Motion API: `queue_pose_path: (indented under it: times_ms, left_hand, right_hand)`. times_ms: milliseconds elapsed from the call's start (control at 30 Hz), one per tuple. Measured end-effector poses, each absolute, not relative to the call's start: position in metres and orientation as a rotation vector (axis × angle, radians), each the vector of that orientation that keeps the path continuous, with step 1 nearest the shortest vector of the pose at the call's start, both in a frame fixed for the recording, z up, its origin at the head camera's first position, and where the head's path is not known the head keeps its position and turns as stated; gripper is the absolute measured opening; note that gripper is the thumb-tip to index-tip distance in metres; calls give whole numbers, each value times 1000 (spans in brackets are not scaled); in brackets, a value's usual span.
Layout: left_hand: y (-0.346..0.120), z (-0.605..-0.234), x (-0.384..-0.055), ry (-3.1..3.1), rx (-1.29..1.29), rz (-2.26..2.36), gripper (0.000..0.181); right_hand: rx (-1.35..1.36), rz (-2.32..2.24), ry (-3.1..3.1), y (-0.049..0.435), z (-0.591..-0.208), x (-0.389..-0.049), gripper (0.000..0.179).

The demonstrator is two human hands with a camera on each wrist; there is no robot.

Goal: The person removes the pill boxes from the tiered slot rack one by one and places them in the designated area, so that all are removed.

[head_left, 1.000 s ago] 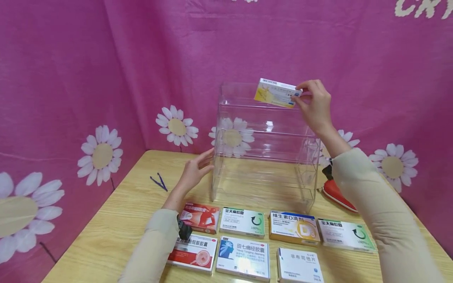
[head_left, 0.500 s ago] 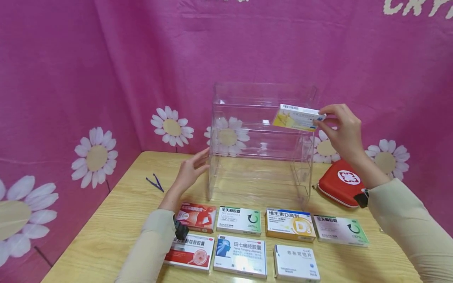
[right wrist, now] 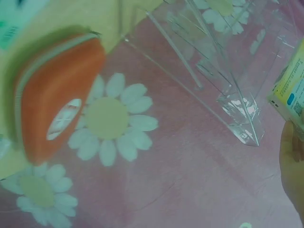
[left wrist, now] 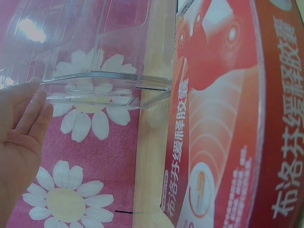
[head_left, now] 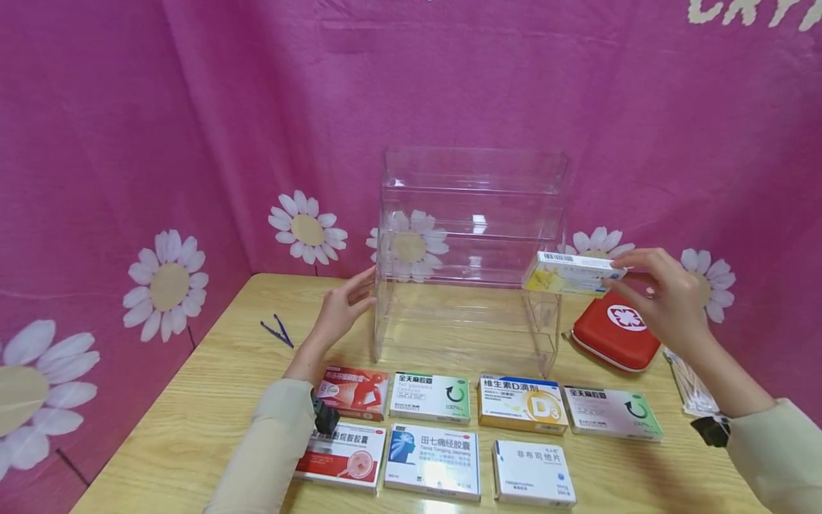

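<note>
A clear plastic tiered display rack (head_left: pixel 472 235) stands upright on the wooden table. My left hand (head_left: pixel 343 308) has its fingers extended against the rack's left side; the left wrist view shows those fingertips (left wrist: pixel 34 85) right at the clear edge. Thumb and fingers of my right hand (head_left: pixel 664 300) pinch the right end of a white-and-yellow medicine box (head_left: pixel 571 273). That box is held level in the air, overlapping the rack's right side at a lower tier in the head view. In the right wrist view only a corner of the medicine box (right wrist: pixel 292 92) shows.
Two rows of medicine boxes lie before the rack, among them a red box (head_left: pixel 353 392), a vitamin D box (head_left: pixel 522 404) and a white box (head_left: pixel 534 472). Right of the rack are a red zip case (head_left: pixel 613 332) and a swab packet (head_left: pixel 690 385). Blue tweezers (head_left: pixel 277 332) lie left.
My right hand has carried the medicine box from the rack's top tier down and to the right. The red case and swab packet have come into view. My left hand stays at the rack's side.
</note>
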State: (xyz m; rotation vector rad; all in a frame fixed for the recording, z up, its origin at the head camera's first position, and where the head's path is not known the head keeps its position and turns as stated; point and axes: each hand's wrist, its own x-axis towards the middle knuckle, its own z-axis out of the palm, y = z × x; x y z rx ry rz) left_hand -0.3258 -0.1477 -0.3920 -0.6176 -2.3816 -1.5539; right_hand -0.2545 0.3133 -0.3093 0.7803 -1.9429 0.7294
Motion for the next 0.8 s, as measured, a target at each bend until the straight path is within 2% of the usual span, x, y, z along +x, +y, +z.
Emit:
queue_pose_path:
  times_ms: [67, 167, 233, 367, 400, 567, 800]
  left_hand:
    - [-147, -391, -325, -2382, -611, -1559, 56]
    - [-147, -390, -324, -2380, -608, -1561, 56]
    - [-147, -391, -324, -2382, -606, -1560, 56]
    - [-147, -393, -324, -2373, -631, -1580, 56]
    - [-147, -393, -324, -2368, -632, -1589, 56]
    - [-148, -392, -323, -2362, -632, -1599, 56]
    - [-146, -391, -324, -2373, -633, -1570, 57]
  right_hand:
    - [793, 738, -1958, 319, -315, -245, 60]
    - [767, 753, -2029, 326, -325, -226, 61]
    - [726, 764, -2087, 333, -333, -213, 58]
    - [686, 802, -2127, 344, -352, -192, 24]
    - [687, 816, -2130, 347, -356, -188, 23]
    - [671, 858, -2183, 358, -377, -167, 48]
    - [725, 903, -2264, 368, -398, -145, 56]
